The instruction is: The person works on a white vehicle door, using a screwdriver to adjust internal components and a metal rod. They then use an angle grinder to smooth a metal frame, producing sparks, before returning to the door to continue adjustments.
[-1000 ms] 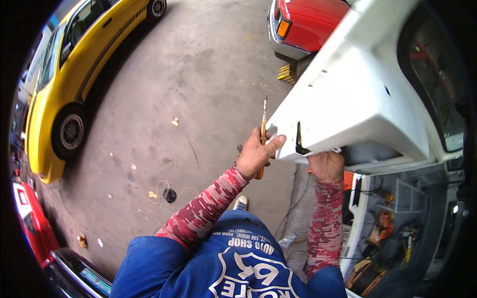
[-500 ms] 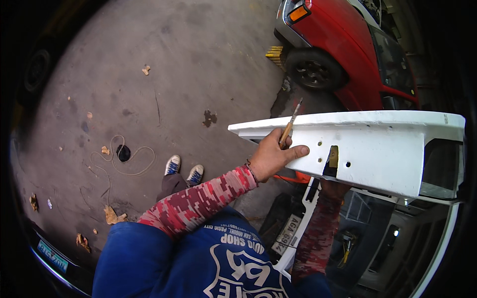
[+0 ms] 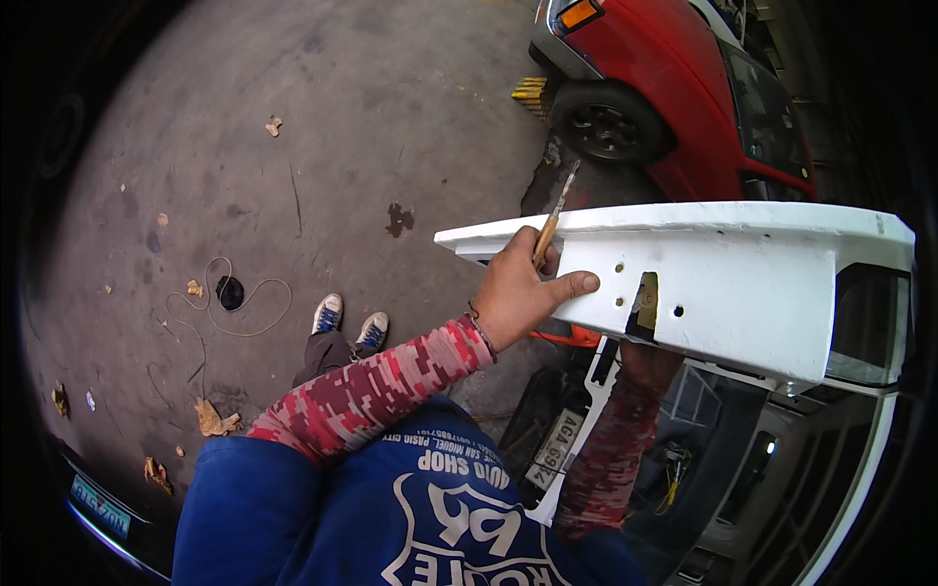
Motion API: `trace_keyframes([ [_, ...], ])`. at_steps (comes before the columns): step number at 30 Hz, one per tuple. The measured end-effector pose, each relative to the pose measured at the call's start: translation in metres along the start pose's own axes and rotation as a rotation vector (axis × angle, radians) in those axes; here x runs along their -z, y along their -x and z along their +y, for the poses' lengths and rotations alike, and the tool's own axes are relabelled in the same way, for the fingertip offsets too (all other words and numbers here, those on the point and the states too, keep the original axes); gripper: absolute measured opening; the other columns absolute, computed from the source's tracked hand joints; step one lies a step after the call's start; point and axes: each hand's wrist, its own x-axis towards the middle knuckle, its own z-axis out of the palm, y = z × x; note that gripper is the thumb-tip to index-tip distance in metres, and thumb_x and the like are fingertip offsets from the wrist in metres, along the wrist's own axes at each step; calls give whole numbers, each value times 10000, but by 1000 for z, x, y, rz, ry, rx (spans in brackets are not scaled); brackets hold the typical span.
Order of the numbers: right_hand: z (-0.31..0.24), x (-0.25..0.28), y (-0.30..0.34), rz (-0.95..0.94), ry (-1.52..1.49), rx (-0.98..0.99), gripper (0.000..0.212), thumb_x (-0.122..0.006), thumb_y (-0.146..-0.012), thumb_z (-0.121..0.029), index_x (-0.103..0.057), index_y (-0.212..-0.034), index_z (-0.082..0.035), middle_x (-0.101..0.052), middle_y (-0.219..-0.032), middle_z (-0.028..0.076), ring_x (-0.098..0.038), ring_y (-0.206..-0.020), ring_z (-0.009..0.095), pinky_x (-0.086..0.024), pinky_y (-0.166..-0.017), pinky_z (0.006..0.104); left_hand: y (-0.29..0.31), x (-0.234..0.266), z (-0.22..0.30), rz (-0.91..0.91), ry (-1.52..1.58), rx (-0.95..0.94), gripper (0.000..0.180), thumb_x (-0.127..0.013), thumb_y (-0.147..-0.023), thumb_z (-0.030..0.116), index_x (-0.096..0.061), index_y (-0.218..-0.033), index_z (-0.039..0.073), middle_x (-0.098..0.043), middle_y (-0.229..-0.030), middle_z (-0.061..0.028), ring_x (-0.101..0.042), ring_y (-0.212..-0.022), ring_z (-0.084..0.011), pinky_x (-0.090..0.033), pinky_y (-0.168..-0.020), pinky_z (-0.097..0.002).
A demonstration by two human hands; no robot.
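Left hand: the bare left hand [image 3: 516, 293] grasps a slim tool with a pale wooden handle and a thin metal shaft [image 3: 552, 225], its fingers curled round the handle; the extended thumb lies at the white panel's near-left edge.
Tool: upper side of the left hand, long axis slanting up and a little right — shaft tip away from the body, beyond the panel's far edge in the view.
White panel: a long, white-painted metal panel [image 3: 752, 293] lies to the right of the left hand, its long axis running left to right across the body.
Cutout: a narrow, dark, upright opening in the panel [image 3: 642, 298], just right of the left thumb, with a brass-coloured piece showing inside; 2 small round holes sit on its left and 1 on its right.
Right hand: the right hand [image 3: 650, 363] is directly below the cutout and nearer to it than the left; its fingers go behind the panel — whether they grip anything, I cannot tell.
Writing: white lettering and a shield emblem on the blue cloth shirt [image 3: 420, 498]; dark characters on a pale rectangular number plate [image 3: 555, 451]; pale characters on a blue-green number plate [image 3: 100, 508] at lower left.
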Motion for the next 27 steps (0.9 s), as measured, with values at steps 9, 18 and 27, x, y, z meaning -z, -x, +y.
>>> trace_keyframes([
  [9, -4, 34, -25, 20, 176, 39, 601, -516, -1058, -453, -449, -1502, -53, -539, -1477, 154, -526, -1359, 310, -380, -1176, 523, 34, -14, 42, 71, -106, -390, 605, -886, -773, 451, -537, -1058, 48, -537, -852, -64, -491, -709, -144, -442, -624, -318],
  [18, 20, 91, -11, -20, 542, 162, 594, -491, -1068, -467, -424, -1511, -77, -526, -1472, 122, -524, -1346, 265, -410, -1158, 460, 54, -34, 40, -106, 2, -401, 567, -844, -828, 178, -542, -1285, 32, -517, -942, 39, -458, -747, -33, -395, -647, -193],
  [27, 31, 30, 4, -102, 1867, 875, 384, -761, -822, -137, -698, -1196, -84, -690, -1200, 141, -632, -1148, 360, -461, -1031, 504, 97, -71, 18, 246, 40, -397, 416, -797, -911, 118, -592, -1256, 9, -653, -890, 12, -570, -681, -49, -465, -574, -214],
])
